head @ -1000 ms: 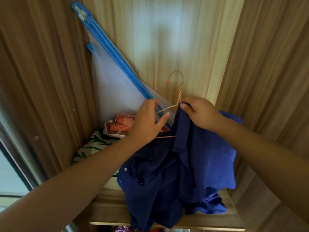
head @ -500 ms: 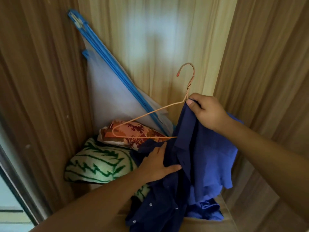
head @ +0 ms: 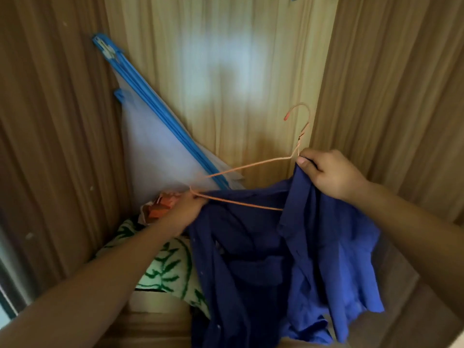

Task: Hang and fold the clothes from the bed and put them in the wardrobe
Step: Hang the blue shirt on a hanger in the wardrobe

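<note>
Though limp, blue shirt (head: 313, 247) on thin wire hanger (head: 251, 166), right hand (head: 331, 174) gripping neck, left hand (head: 187, 209) gripping corner.

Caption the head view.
Left hand grips one end of the wire hanger, right hand its neck and the blue shirt, inside the wardrobe.

Both arms are bare from the frame edge to the fingers: left arm (head: 100, 285) near left, right arm (head: 414, 234) near right. The right grip (head: 329, 174) has a short-trimmed thumbnail.
</note>
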A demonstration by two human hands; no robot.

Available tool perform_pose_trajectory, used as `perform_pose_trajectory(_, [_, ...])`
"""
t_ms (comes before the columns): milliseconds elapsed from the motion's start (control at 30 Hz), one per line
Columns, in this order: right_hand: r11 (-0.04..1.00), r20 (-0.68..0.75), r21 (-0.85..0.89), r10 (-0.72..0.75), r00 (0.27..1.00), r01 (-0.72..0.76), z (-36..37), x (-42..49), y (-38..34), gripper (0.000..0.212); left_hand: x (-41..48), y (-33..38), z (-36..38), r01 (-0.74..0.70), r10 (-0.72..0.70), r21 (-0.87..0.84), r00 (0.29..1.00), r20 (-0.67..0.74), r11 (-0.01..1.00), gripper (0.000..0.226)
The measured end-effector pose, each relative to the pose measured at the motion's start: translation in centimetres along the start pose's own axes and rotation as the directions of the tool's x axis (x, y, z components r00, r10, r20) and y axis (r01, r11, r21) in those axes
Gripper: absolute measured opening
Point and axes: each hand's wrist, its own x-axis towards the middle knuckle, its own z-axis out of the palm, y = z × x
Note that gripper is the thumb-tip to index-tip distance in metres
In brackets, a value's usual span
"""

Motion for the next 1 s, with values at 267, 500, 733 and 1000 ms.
perform_pose_trajectory(267, [0.98, 0.034, -0.189, -0.054, 0.998, 0.059, -0.6, 1.7, -0.1, 0.034, 1.8, 7.8, -7.5, -0.005, 0.007, 0.121, 1.0, -0.017, 0.993, 0.023])
perform_pose_trajectory(500, [0.96, -0.064, -0.273, -0.087, 0.994, 0.067, 0.1, 3.1, -2.2, 0.033, 0.6, 12.9, -4.1, -0.243, 0.277, 0.258, 0.955, -0.104, 0.935, 0.039])
perform_pose_trajectory(733, [0.99, -0.15, 0.012, -0.139, 0.979, 0.143, -3.4, 5.0, -6.3, 0.033, -0.8, 13.5, 0.6, -0.411, 0.645, 0.819, 0.761, 0.066, 0.401, 0.036])
perform_pose_trajectory(1000, [0.995, -0.092, -0.073, -0.074, 0.993, 0.067, -7.8, 6.5, -4.3, 0.029, 1.0, 18.0, -3.5, -0.141, 0.651, 0.922, 0.746, -0.141, 0.361, 0.03])
